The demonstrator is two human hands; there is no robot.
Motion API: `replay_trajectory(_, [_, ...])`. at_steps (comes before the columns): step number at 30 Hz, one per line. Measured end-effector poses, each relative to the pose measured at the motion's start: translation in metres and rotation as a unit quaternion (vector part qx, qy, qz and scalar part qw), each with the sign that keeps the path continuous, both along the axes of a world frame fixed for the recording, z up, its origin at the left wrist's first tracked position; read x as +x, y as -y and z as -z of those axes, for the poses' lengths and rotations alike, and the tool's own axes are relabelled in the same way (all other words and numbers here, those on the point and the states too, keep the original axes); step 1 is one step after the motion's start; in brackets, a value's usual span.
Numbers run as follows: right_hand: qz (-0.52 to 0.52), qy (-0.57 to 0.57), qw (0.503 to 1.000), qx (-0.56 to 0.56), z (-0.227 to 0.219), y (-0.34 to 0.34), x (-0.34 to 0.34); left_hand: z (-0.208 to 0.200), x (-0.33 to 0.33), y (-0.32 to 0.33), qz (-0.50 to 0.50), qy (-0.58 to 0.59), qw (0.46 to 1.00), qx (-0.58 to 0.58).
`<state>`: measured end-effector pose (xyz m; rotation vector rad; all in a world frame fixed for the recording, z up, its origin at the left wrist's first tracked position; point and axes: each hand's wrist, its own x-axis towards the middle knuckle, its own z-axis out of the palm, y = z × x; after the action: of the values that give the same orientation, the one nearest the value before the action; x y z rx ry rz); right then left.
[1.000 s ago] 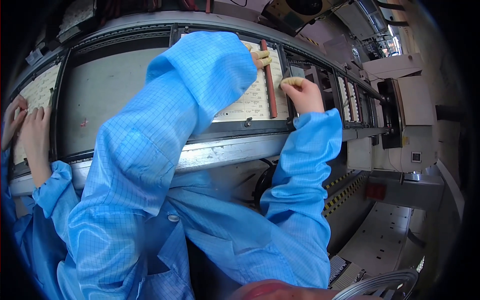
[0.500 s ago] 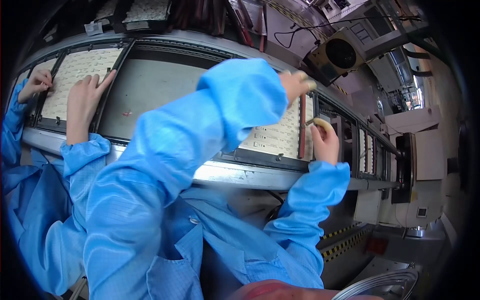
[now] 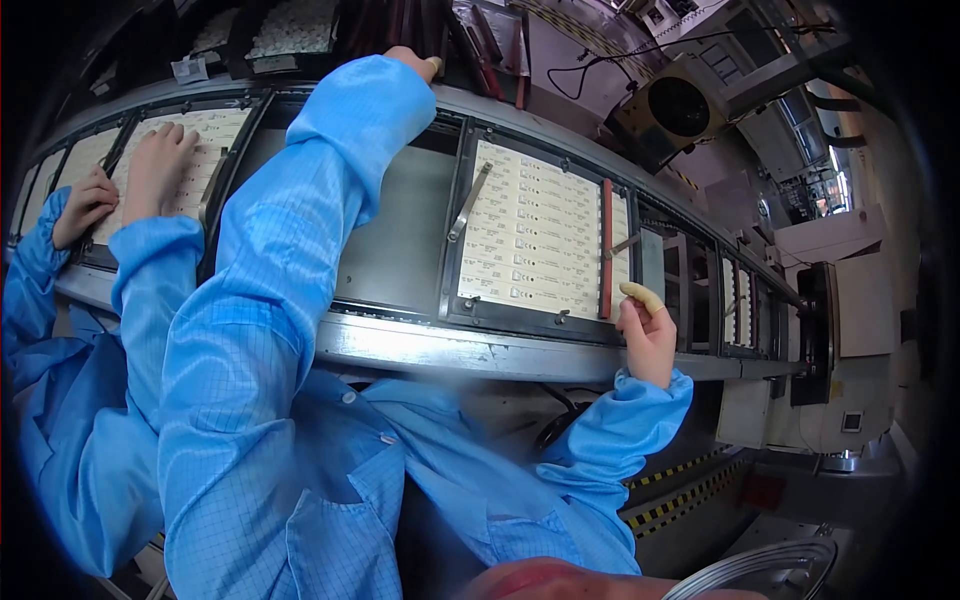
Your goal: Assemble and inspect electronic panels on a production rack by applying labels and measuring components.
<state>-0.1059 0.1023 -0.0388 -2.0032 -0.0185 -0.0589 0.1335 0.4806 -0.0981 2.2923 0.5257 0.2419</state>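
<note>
My left arm stretches across the conveyor toward dark trays of red bars at the back. Only part of my left hand (image 3: pixel 413 62) shows past the sleeve, beside these red bars (image 3: pixel 478 58); its fingers are mostly hidden. My right hand (image 3: pixel 650 335), a yellow cot on one fingertip, is at the near right corner of a black-framed carrier (image 3: pixel 510 320). Its thumb and index finger are apart, with nothing visible between them. A printed cream-white panel (image 3: pixel 540 230) fills the carrier. Along the panel's right side lies a red bar (image 3: pixel 606 250), touched by a metal clip (image 3: pixel 625 244). Another metal clip (image 3: pixel 469 203) lies slanted on the left.
At left, a co-worker's two hands (image 3: pixel 160 165) are over another carrier's panel (image 3: pixel 210 135). Bins of small white parts (image 3: pixel 292 28) stand behind the conveyor's metal rail (image 3: pixel 420 345). A machine with a round black opening (image 3: pixel 680 105) stands at the back right.
My left hand has left the red bar on the carrier and swung left and back to the trays. My right hand has let go of the right clip and drawn nearer. The co-worker's hands shifted.
</note>
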Motion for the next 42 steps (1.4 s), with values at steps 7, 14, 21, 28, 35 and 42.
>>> replay_trajectory(7, [0.004,-0.006,1.0,-0.017,-0.018,-0.015,-0.001,-0.024,-0.044,0.025,0.046,0.07,0.93,-0.357])
replay_trajectory(14, [-0.063,0.128,0.988,0.051,-0.029,-0.089,0.056,-0.066,-0.128,0.1,0.265,0.086,0.855,-0.437])
replay_trajectory(21, [-0.034,0.172,0.98,0.09,-0.018,-0.129,0.077,-0.055,-0.161,0.114,0.387,0.057,0.818,-0.421])
replay_trajectory(28, [0.002,0.147,0.989,-0.01,-0.015,-0.116,0.069,-0.044,-0.153,0.098,0.425,0.071,0.88,-0.2])
replay_trajectory(35, [-0.031,0.105,0.929,-0.352,0.019,-0.105,0.044,-0.022,-0.122,0.081,0.322,0.087,0.929,0.158])
replay_trajectory(42, [-0.062,0.071,0.922,-0.376,0.032,-0.113,0.036,-0.028,-0.111,0.084,0.376,0.004,0.909,0.179])
